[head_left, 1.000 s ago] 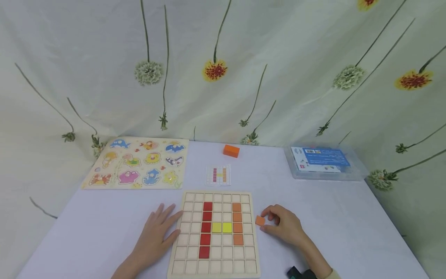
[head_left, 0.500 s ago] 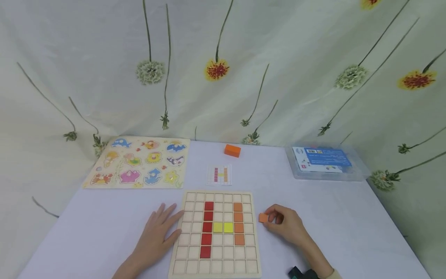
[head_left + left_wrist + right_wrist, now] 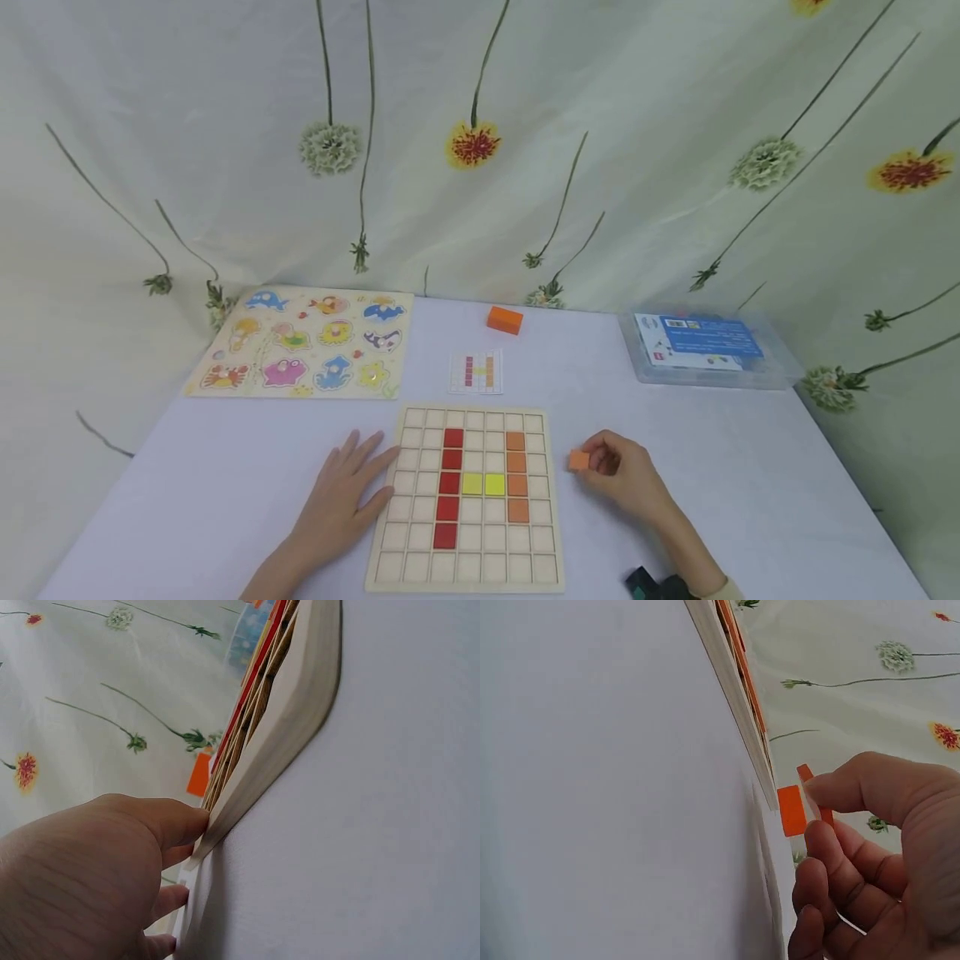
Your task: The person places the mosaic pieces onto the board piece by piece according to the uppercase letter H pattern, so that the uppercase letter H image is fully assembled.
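Observation:
A wooden grid board (image 3: 465,575) lies in the middle of the table, bearing a column of red tiles (image 3: 450,482), a column of orange tiles (image 3: 517,484) and two yellow tiles (image 3: 472,483) between them. My right hand (image 3: 633,475) pinches a thin orange tile (image 3: 578,461) between thumb and fingers, to the right of the board; the right wrist view shows the tile (image 3: 805,773) edge-on. Spread out flat, my left hand (image 3: 341,500) rests on the table with fingertips at the board's left edge. In the left wrist view its thumb touches the board's side (image 3: 262,769).
Behind the board lies a small pattern card (image 3: 476,372), with an orange block (image 3: 505,320) farther back. An animal puzzle board (image 3: 300,343) is at the back left. A clear plastic box (image 3: 705,350) stands at the back right. A black device (image 3: 656,585) is near my right wrist.
The whole head view has shifted slightly. My right hand has drawn the orange tile a little to the right, away from the board. My left hand stays at the board's left edge.

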A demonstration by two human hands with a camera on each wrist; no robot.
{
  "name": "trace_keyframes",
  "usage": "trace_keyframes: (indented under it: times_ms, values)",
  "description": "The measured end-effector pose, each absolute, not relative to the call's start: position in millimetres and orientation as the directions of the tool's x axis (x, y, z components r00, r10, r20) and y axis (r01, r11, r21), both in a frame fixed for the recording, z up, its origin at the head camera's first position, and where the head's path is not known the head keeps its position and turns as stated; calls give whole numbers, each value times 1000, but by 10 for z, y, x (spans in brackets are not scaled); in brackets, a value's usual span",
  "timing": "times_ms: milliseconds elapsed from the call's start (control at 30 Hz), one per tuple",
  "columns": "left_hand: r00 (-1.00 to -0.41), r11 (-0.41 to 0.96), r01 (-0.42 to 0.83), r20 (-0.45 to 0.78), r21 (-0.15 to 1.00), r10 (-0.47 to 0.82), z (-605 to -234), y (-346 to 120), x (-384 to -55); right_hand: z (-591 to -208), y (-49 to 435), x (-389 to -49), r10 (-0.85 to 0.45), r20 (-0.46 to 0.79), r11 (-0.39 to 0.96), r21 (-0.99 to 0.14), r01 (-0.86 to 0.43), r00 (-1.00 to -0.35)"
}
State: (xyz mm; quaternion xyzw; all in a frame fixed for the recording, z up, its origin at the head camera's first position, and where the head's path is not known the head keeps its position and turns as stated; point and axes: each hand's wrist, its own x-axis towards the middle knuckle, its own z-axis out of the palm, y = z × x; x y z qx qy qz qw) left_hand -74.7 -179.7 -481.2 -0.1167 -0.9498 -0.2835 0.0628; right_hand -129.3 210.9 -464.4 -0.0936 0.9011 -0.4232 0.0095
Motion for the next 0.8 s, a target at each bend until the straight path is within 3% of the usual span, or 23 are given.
trace_keyframes:
  times_ms: [367, 800]
  values:
    - [-959, 816, 274, 210, 509, 190, -4784, -1788, -770, -4415, 2098, -1251, -177, 18, 579, -807, -118, -984]
    - [-961, 812, 268, 205, 518, 187, -4823, -1803, -769, -4362, 1843, -985, -372, 9, 565, -792, -233, -928]
